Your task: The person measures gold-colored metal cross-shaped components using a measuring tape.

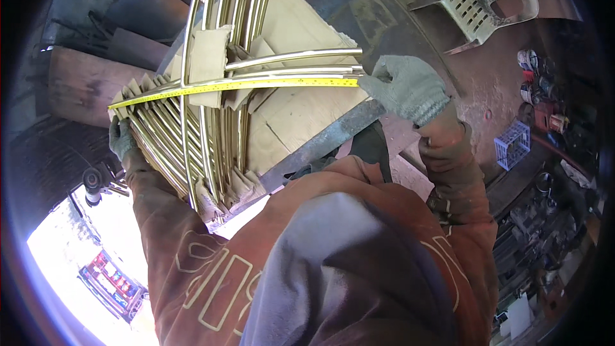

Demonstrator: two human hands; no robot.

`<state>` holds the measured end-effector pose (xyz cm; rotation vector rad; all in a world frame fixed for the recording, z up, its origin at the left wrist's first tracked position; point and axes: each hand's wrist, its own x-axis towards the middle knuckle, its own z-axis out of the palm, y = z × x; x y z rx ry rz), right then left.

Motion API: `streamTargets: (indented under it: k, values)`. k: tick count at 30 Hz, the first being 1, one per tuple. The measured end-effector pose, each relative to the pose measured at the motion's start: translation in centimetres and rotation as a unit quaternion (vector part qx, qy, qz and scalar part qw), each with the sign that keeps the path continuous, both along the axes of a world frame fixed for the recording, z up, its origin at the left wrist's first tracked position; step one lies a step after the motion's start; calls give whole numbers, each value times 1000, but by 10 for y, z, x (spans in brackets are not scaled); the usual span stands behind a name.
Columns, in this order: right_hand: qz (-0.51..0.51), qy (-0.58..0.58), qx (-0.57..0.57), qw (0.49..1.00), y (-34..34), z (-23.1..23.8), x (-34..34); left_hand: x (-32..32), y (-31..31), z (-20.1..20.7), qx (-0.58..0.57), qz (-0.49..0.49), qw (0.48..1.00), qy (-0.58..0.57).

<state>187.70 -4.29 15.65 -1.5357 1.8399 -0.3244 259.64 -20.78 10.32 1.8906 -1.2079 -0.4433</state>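
Cardboard-covered bench (330, 139); black-marked yellow measuring tape (269, 82) between gloved hands (410, 88).

Past the worktop's (330, 136) right edge, brownish floor (471, 99) with dirty white plastic chair (475, 18), also bluish crate (512, 145); off the near left corner, strong white light (57, 237).

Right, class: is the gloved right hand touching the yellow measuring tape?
Touching. The head view shows the right hand meeting the yellow measuring tape at the tape's right end, with no visible gap.
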Motion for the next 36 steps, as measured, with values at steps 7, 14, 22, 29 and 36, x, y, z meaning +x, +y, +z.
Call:
streamTargets:
  k: [7,14,22,29,36]
  values:
    - [8,-6,-23,1000,1,6,2,-27,4,10,10,8,1000,-21]
    - [15,-3,-22,1000,0,9,2,-18,1,4,9,17,1000,4]
    - [18,2,-45,999,1,7,2,-2,-2,-3,-8,3,999,32]
    - [13,-3,-33,999,1,7,2,-27,1,7,0,10,1000,11]
    - [14,-5,-35,999,1,8,2,-12,1,1,-7,11,999,42]
